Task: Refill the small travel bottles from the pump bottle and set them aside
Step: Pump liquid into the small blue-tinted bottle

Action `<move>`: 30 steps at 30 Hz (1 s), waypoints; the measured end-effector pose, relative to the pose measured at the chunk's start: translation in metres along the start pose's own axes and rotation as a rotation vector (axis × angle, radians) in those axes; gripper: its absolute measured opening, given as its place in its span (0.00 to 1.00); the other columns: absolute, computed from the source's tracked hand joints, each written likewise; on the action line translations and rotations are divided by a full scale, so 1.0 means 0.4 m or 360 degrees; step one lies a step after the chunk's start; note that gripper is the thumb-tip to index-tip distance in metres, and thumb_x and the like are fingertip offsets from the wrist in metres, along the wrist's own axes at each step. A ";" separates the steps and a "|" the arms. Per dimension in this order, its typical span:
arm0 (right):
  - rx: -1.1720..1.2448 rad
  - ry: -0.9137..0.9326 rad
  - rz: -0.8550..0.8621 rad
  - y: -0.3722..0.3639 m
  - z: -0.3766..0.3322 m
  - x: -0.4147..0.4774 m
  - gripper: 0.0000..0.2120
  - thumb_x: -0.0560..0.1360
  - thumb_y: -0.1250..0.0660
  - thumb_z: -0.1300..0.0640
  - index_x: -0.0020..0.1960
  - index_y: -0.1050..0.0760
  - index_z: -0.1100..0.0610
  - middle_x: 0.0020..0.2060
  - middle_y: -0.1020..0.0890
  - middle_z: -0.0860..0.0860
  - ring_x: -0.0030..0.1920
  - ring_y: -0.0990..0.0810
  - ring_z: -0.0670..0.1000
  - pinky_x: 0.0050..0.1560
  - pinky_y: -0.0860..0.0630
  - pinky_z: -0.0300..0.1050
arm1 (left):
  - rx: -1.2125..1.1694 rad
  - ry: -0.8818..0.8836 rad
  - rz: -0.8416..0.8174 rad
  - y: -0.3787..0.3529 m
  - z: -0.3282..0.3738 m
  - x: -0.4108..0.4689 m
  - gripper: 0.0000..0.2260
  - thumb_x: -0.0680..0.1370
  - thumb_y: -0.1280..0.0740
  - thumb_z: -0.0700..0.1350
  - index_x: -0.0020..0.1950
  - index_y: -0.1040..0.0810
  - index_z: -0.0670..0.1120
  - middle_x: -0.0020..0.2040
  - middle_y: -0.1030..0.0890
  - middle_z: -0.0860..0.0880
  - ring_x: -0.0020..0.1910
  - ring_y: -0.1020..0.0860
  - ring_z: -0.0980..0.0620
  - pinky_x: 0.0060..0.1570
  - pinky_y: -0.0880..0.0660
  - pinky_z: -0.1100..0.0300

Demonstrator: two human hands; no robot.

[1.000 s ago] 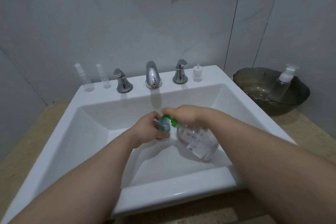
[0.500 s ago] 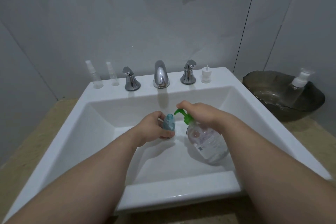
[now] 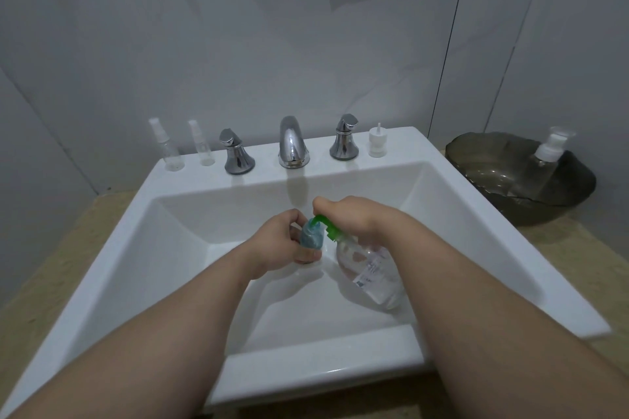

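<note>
Left hand [image 3: 275, 241] grips the blue travel bottle [image 3: 311, 237] in front of the faucet [image 3: 292, 143]. Right hand [image 3: 357, 218] is clenched over the pump bottle [image 3: 371, 269] head. Keep the green nozzle [image 3: 321, 220] on the mouth, use slow short strokes, and stop before it overflows.

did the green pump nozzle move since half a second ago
Yes. Against the faucet, the green pump nozzle shifted left, onto the small blue bottle.

White sink ledge [image 3: 405, 150], two perhaps-empty spray bottles [image 3: 167, 150] [image 3: 203, 150].
</note>
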State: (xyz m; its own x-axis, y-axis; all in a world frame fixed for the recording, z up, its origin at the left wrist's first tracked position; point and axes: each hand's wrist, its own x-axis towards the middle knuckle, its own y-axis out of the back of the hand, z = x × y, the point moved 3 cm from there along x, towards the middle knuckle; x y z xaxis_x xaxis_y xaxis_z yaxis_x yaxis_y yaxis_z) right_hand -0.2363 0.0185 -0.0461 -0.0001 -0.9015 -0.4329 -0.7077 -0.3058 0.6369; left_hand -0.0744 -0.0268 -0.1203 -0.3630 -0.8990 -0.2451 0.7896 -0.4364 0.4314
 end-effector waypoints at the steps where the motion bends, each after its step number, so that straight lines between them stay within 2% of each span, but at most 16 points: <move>1: -0.0012 0.0004 0.0002 -0.001 -0.004 -0.003 0.21 0.82 0.45 0.41 0.54 0.26 0.58 0.41 0.24 0.55 0.36 0.25 0.56 0.37 0.31 0.44 | 0.0014 0.0002 -0.0005 -0.002 0.001 -0.001 0.19 0.70 0.20 0.33 0.51 0.27 0.44 0.44 0.17 0.45 0.36 0.19 0.52 0.39 0.22 0.62; 4: -0.0077 0.0031 0.0006 -0.004 -0.009 -0.006 0.20 0.83 0.46 0.43 0.54 0.28 0.60 0.42 0.24 0.56 0.35 0.26 0.55 0.34 0.32 0.43 | 0.0051 0.0017 -0.0026 -0.003 -0.001 -0.002 0.19 0.70 0.21 0.33 0.52 0.26 0.42 0.44 0.17 0.44 0.37 0.18 0.51 0.40 0.21 0.60; 7: -0.0140 0.0051 0.0026 -0.008 -0.013 -0.005 0.21 0.83 0.45 0.42 0.53 0.27 0.60 0.39 0.25 0.55 0.34 0.25 0.54 0.34 0.32 0.43 | 0.0081 0.0032 -0.0048 -0.003 -0.005 -0.004 0.21 0.69 0.20 0.32 0.57 0.26 0.39 0.46 0.17 0.41 0.39 0.18 0.49 0.46 0.19 0.55; 10: -0.0182 0.0045 0.0036 -0.014 -0.008 0.004 0.23 0.82 0.46 0.39 0.50 0.25 0.58 0.42 0.23 0.55 0.37 0.24 0.53 0.38 0.29 0.44 | 0.0049 0.0028 -0.0050 -0.002 -0.007 -0.004 0.22 0.69 0.21 0.32 0.59 0.26 0.39 0.52 0.16 0.36 0.42 0.17 0.46 0.52 0.18 0.49; 13: -0.0205 0.0013 0.0020 -0.021 -0.003 0.005 0.30 0.80 0.47 0.31 0.52 0.24 0.58 0.42 0.22 0.55 0.37 0.23 0.54 0.43 0.27 0.47 | -0.0049 -0.0013 -0.0044 -0.001 -0.003 -0.004 0.26 0.69 0.21 0.31 0.64 0.25 0.43 0.54 0.17 0.34 0.47 0.17 0.43 0.58 0.19 0.41; 16: -0.0299 0.0015 -0.0036 -0.021 -0.006 -0.007 0.33 0.79 0.50 0.27 0.56 0.27 0.56 0.39 0.23 0.54 0.40 0.21 0.57 0.47 0.25 0.49 | -0.0113 -0.0051 -0.0058 -0.004 0.010 -0.009 0.25 0.70 0.23 0.30 0.62 0.24 0.46 0.49 0.18 0.36 0.45 0.19 0.44 0.58 0.20 0.42; 18: -0.0388 0.0014 -0.0096 -0.012 -0.004 -0.020 0.38 0.78 0.51 0.24 0.59 0.27 0.58 0.43 0.22 0.55 0.46 0.19 0.60 0.54 0.21 0.52 | -0.0127 -0.0060 -0.0049 -0.004 0.015 -0.009 0.20 0.70 0.24 0.28 0.57 0.25 0.42 0.44 0.18 0.42 0.42 0.20 0.46 0.50 0.19 0.48; 20: -0.0484 0.0019 -0.0131 0.004 0.006 -0.039 0.41 0.74 0.45 0.21 0.56 0.26 0.60 0.48 0.20 0.55 0.51 0.18 0.58 0.58 0.21 0.52 | -0.0120 -0.0049 -0.0017 -0.002 0.021 -0.010 0.17 0.71 0.26 0.27 0.51 0.27 0.42 0.39 0.18 0.46 0.37 0.21 0.49 0.43 0.23 0.56; 22: -0.0548 0.0062 -0.0064 0.023 0.022 -0.061 0.36 0.71 0.33 0.26 0.57 0.25 0.58 0.52 0.19 0.52 0.51 0.19 0.53 0.53 0.23 0.48 | -0.0126 -0.0030 -0.0015 -0.003 0.022 -0.008 0.17 0.71 0.25 0.27 0.50 0.27 0.43 0.39 0.18 0.46 0.36 0.21 0.48 0.43 0.24 0.56; 24: -0.0448 0.0081 0.0099 0.028 0.048 -0.082 0.28 0.71 0.25 0.36 0.58 0.27 0.56 0.49 0.21 0.50 0.47 0.22 0.49 0.45 0.25 0.45 | -0.0130 -0.0021 -0.0008 -0.003 0.024 -0.010 0.17 0.70 0.22 0.30 0.50 0.27 0.44 0.40 0.17 0.45 0.38 0.21 0.46 0.44 0.23 0.55; 27: 0.0008 0.0087 0.0441 0.011 0.101 -0.097 0.19 0.71 0.22 0.46 0.51 0.27 0.54 0.46 0.21 0.49 0.43 0.23 0.48 0.39 0.28 0.44 | -0.0135 -0.0029 -0.0010 -0.008 0.024 -0.010 0.17 0.70 0.22 0.31 0.49 0.27 0.44 0.41 0.18 0.44 0.38 0.21 0.46 0.44 0.23 0.54; 30: 0.0488 0.0064 0.0646 0.006 0.138 -0.106 0.17 0.71 0.21 0.49 0.52 0.26 0.53 0.48 0.20 0.50 0.47 0.21 0.51 0.42 0.28 0.46 | -0.0118 -0.0019 -0.0006 -0.007 0.025 -0.014 0.17 0.70 0.22 0.31 0.49 0.26 0.44 0.42 0.18 0.44 0.38 0.21 0.45 0.45 0.21 0.53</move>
State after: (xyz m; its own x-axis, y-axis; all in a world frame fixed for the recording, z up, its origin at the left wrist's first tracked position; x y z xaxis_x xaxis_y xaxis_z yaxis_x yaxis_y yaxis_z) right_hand -0.2770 0.0728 -0.0616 -0.2954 -0.9418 -0.1607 -0.8310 0.1703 0.5295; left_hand -0.0796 -0.0210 -0.1116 -0.3717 -0.8979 -0.2359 0.8224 -0.4364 0.3651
